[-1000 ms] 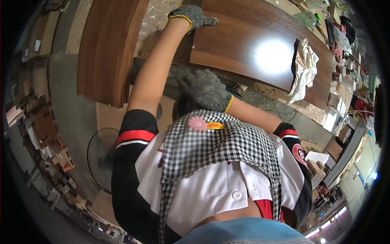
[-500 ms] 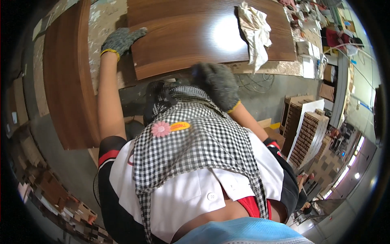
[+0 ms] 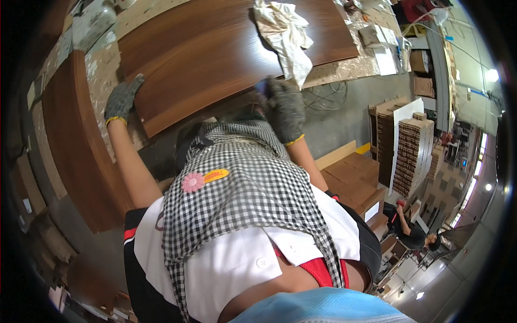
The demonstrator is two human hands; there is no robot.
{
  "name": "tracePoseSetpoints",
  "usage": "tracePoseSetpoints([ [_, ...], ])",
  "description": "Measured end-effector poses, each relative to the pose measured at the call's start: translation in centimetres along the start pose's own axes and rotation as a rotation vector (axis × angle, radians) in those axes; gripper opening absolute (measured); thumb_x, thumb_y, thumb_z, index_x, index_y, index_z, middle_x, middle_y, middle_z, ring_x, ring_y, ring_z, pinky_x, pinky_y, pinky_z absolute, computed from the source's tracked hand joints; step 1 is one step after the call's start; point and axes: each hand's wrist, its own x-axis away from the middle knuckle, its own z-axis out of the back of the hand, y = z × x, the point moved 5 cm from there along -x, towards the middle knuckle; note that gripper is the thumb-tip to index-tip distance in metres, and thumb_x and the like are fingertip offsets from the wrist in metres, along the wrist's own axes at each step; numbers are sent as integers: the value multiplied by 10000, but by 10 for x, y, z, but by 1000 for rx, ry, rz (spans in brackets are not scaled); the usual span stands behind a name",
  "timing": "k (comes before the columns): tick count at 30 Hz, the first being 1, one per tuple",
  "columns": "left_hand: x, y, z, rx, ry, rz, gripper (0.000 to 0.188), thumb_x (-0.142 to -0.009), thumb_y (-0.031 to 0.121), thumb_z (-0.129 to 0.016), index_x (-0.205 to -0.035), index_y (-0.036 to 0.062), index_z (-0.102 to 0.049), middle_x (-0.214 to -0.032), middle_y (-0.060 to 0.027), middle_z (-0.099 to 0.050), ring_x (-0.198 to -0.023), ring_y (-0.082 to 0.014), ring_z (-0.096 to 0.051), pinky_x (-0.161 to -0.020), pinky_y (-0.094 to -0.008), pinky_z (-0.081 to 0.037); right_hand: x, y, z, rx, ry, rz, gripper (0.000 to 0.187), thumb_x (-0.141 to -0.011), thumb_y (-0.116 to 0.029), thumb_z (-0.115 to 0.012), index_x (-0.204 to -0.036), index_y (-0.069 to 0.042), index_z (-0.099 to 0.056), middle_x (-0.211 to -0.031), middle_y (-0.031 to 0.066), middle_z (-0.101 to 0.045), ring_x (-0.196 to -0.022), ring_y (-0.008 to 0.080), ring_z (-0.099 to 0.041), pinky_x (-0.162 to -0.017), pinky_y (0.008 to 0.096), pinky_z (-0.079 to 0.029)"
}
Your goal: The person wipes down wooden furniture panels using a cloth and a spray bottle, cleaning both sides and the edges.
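Observation:
A dark brown wood-grain panel (image 3: 199,59) lies on the worktable. My left hand (image 3: 124,99), in a grey knitted glove with a yellow cuff, rests at its near left edge, fingers stretched out. In a matching glove, my right hand (image 3: 286,110) is at the panel's front edge, its fingers curled. Something small and bluish shows at those fingertips, too blurred to name. A crumpled whitish cloth (image 3: 283,37) lies on the panel just beyond the right hand, hanging over the front edge.
Another long brown panel (image 3: 75,140) stands at the left. A scuffed worktable (image 3: 336,70) shows beneath the flat panel. Loose cable (image 3: 326,97) lies on the floor. Flat cardboard stacks (image 3: 412,156) and brown cartons (image 3: 353,177) are at the right. A person (image 3: 414,231) works farther off.
The view has turned, so the panel and cloth appear shifted left and tilted. Both hands stay near the panel's front edge. More cartons and a distant person show at the right.

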Motion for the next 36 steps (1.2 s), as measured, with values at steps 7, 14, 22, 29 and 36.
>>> tracePoseSetpoints([
  [7,67,139,9,-438,631,-483,657,-914,500,-679,-1429,113,-546,-1474,-206,-510,-1343,-391,-502,-1128,-520,-396,37,127,30,-596,439,-434,411,-867,-150,-822,-1219,14,-687,-993,110,-695,-939,192,-679,-836,316,-550],
  [14,84,338,-84,-249,393,-1552,505,-962,645,-522,-1382,388,-629,-1680,-77,-273,-1533,-376,-236,-1253,-547,-185,2,-32,7,-204,-178,218,500,-852,-251,-787,-1312,-132,-633,-1096,107,-690,-983,308,-663,-847,422,-538],
  [22,6,348,-56,-293,546,-1032,359,-954,447,-611,-1122,170,-766,-1105,-144,-706,-1073,-321,-633,-1055,-462,-436,-10,12,39,-92,53,129,459,-838,-226,-784,-1260,-99,-656,-989,116,-706,-866,309,-677,-745,432,-537],
  [29,7,338,-48,-290,587,-957,405,-959,463,-606,-1037,105,-779,-997,-158,-721,-960,-318,-667,-931,-469,-488,-5,81,71,11,302,-57,448,-909,-300,-722,-1294,-81,-652,-982,141,-675,-870,308,-634,-789,433,-519],
  [36,34,348,-36,-251,638,-1027,333,-946,409,-669,-1034,106,-775,-974,-142,-717,-939,-321,-662,-936,-465,-484,-13,50,74,-65,44,38,424,-854,-265,-776,-1215,-66,-680,-1031,151,-691,-943,329,-663,-837,437,-536],
])
